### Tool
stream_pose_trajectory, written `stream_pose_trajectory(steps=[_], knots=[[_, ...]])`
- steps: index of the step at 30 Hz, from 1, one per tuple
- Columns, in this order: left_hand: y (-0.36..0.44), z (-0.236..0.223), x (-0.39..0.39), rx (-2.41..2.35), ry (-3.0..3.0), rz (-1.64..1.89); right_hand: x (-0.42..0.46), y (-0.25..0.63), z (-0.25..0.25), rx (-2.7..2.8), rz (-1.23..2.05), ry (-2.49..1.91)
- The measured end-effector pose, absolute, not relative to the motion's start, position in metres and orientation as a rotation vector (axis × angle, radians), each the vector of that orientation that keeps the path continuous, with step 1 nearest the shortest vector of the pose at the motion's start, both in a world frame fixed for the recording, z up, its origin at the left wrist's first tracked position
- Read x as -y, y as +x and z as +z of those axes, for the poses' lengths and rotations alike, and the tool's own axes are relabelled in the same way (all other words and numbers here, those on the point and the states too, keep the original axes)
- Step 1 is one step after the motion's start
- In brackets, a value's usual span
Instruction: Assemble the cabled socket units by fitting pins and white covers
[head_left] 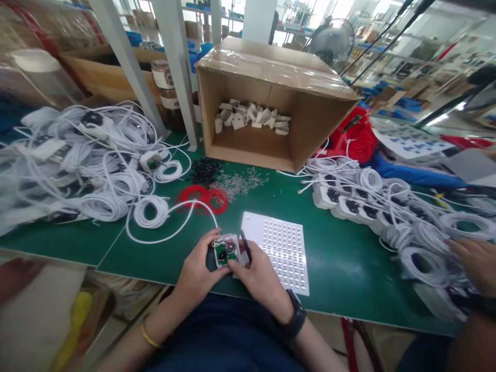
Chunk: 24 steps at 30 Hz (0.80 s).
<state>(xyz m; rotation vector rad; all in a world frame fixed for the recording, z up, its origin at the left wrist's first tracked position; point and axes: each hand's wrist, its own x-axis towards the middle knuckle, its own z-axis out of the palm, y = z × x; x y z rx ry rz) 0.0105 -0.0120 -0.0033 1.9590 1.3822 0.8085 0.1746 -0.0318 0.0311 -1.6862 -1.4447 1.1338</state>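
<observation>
If the slim black tool (245,246) the right hand (259,271) grips slips, it could gouge the square green-and-white module (226,250) the left hand (197,268) clasps.

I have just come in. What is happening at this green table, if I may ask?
A person's left hand holds a small white unit, its green circuit board exposed. The right hand touches it and holds a slim dark tool. A white cable loops leftward from the unit over the table. A dotted white sheet lies beside the right hand.
</observation>
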Motion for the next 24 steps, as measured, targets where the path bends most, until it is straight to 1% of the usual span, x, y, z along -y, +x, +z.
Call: stream_pose_trajectory(steps=[8,12,16,21,24], knots=[[0.013,-0.005,0.012,-1.433,2.142,0.709,0.023,0.150,0.048,1.718,0.628,-1.930],[0.018,-0.005,0.013,-1.405,2.213,0.747,0.015,0.145,0.045,1.791,0.449,-1.879],[0.020,-0.003,0.012,-1.424,2.243,0.807,0.017,0.155,0.033,1.698,0.408,-1.690],[0.020,-0.002,0.010,-1.223,2.456,0.856,0.023,0.160,0.022,1.492,0.467,-1.582],[0.020,-0.003,0.010,-1.193,2.511,0.843,0.024,0.159,0.021,1.464,0.470,-1.474]])
